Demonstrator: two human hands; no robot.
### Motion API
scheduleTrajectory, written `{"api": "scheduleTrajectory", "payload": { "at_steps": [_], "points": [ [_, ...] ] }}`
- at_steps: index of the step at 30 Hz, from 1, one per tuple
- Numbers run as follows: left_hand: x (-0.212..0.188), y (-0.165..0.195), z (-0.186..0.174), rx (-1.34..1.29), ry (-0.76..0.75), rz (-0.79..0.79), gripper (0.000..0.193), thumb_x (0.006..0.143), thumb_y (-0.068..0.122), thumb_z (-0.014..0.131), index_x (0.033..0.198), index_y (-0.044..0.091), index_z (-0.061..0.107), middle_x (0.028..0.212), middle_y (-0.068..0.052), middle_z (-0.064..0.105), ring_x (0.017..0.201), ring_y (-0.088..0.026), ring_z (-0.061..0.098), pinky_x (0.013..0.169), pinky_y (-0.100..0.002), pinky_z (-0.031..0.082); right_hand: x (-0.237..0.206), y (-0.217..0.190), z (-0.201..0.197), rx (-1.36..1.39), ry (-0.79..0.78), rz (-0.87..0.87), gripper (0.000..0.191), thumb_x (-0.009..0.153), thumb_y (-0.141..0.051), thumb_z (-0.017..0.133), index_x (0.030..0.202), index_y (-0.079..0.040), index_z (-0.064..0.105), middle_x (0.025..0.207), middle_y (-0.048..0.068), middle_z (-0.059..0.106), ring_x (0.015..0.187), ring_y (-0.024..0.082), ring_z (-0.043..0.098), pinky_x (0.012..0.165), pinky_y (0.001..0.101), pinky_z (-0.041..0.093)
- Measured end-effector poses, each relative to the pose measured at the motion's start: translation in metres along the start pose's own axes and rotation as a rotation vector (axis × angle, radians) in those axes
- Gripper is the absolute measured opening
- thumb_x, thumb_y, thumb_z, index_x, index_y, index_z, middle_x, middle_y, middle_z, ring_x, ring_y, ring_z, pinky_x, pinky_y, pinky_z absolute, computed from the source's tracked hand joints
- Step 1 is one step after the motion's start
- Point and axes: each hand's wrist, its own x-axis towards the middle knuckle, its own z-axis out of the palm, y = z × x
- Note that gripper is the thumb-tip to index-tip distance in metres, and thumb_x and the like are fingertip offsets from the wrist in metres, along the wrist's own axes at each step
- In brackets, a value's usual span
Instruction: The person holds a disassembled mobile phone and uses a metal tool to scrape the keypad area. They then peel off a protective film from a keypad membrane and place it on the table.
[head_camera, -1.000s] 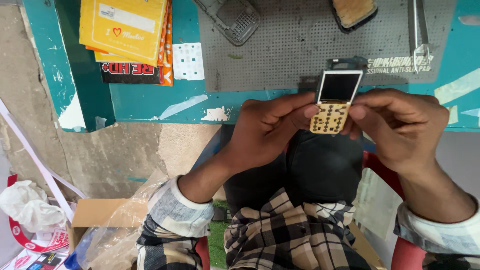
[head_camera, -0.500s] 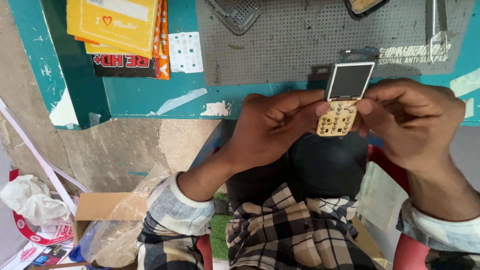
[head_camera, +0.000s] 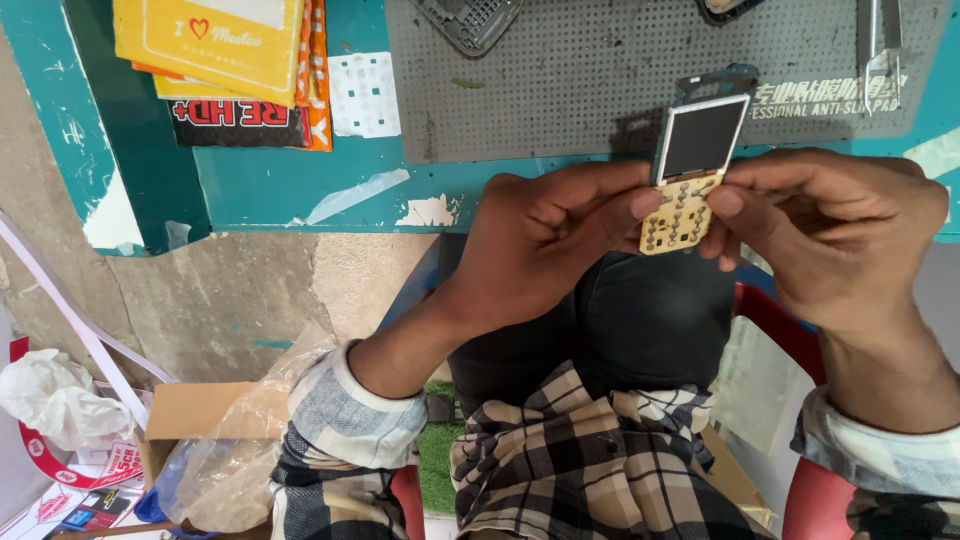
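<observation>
Holding the bare phone board (head_camera: 688, 170) steady by its edges looks like the thing to get right here: fingertips are best kept on the rim of the gold keypad section and off the dark screen above it, with the grip light enough that the thin board does not flex. The board sits right of centre in the frame, upright and tilted slightly, raised above the front edge of the teal bench (head_camera: 300, 195) and in front of the grey perforated mat (head_camera: 580, 80) in the upper middle. The left hand (head_camera: 545, 250) is curled nearly closed, its thumb and fingertips pinching the left edge of the keypad section. The right hand (head_camera: 830, 235) is likewise curled, thumb and forefinger pressed on the right edge of the same section, so both hands share the hold and the screen half stands free above them. A stack of yellow and orange packets (head_camera: 225, 50) lies at the upper left of the bench, beside a small white sheet (head_camera: 363, 95). At the top edge a grey phone frame (head_camera: 470, 22) rests on the mat, and metal tweezers (head_camera: 880, 45) lie at the upper right. Crumpled plastic (head_camera: 55, 395) and a cardboard box (head_camera: 190, 410) occupy the lower left.
</observation>
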Motion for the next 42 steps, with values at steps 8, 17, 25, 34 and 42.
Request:
{"api": "scheduleTrajectory", "payload": {
  "at_steps": [8,17,25,34,42],
  "points": [
    [0.000,0.003,0.005,0.010,0.110,-0.040,0.028,0.112,0.013,0.063,0.134,-0.004,0.064,0.107,-0.014,0.078,0.099,-0.017,0.079,0.086,-0.028,0.073,0.005,0.005,-0.010,0.043,-0.081,-0.021,0.014,0.092,0.009,0.065,0.106,0.012,0.068,0.088,0.020,0.072,0.073,0.020,0.074,0.060,0.0280,0.063],
    [-0.003,-0.003,0.002,0.079,0.105,0.039,0.024,0.113,0.016,0.064,0.131,-0.001,0.066,0.104,-0.011,0.079,0.097,-0.013,0.080,0.084,-0.025,0.072,-0.004,0.007,-0.007,-0.005,-0.118,-0.057,0.014,0.096,0.011,0.076,0.109,0.012,0.070,0.090,0.020,0.074,0.076,0.019,0.076,0.069,0.0280,0.066],
    [-0.004,-0.006,-0.007,-0.007,-0.037,0.043,0.032,0.116,0.010,0.065,0.145,0.002,0.055,0.128,-0.014,0.073,0.117,-0.018,0.075,0.101,-0.028,0.068,0.002,-0.005,-0.001,0.066,-0.044,0.024,0.012,0.092,0.012,0.072,0.102,0.014,0.067,0.093,0.021,0.072,0.078,0.023,0.075,0.071,0.0336,0.067],
    [-0.007,-0.014,-0.006,0.032,-0.065,0.072,0.044,0.114,-0.002,0.067,0.152,0.001,0.045,0.141,-0.016,0.066,0.129,-0.022,0.070,0.112,-0.031,0.065,0.004,-0.003,-0.003,0.101,-0.054,0.014,0.011,0.092,0.012,0.068,0.103,0.015,0.066,0.092,0.024,0.071,0.078,0.027,0.075,0.072,0.0377,0.068],
    [-0.005,-0.009,-0.015,-0.123,-0.181,0.033,0.043,0.117,-0.001,0.062,0.155,0.001,0.042,0.149,-0.016,0.060,0.136,-0.022,0.064,0.118,-0.033,0.059,0.004,0.002,-0.004,0.135,-0.041,0.013,0.009,0.094,0.012,0.068,0.103,0.014,0.067,0.093,0.023,0.071,0.080,0.028,0.075,0.072,0.0391,0.068]
  ]
}}
